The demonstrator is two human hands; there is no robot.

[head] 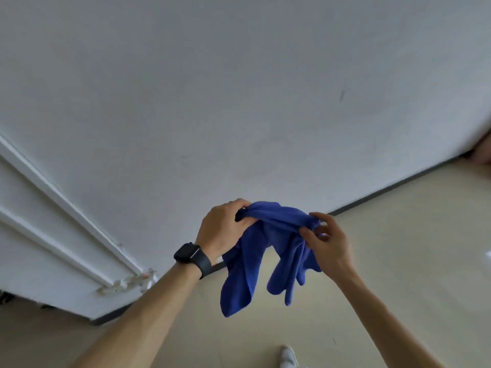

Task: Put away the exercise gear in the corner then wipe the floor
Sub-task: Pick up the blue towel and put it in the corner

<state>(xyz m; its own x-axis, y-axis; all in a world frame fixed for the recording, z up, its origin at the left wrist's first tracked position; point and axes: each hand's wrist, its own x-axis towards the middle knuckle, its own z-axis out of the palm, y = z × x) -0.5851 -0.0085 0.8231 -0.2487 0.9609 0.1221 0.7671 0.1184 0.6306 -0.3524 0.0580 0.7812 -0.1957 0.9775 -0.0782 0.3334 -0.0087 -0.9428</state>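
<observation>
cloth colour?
Solid blue, no pattern: the cloth held between left hand and right hand, head view.

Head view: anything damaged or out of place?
Yes. The door trim is chipped and flaking at its bottom end, near the floor. The wall has a short dark scuff, upper right. The cloth, held by left hand and right hand, looks fine.
</observation>
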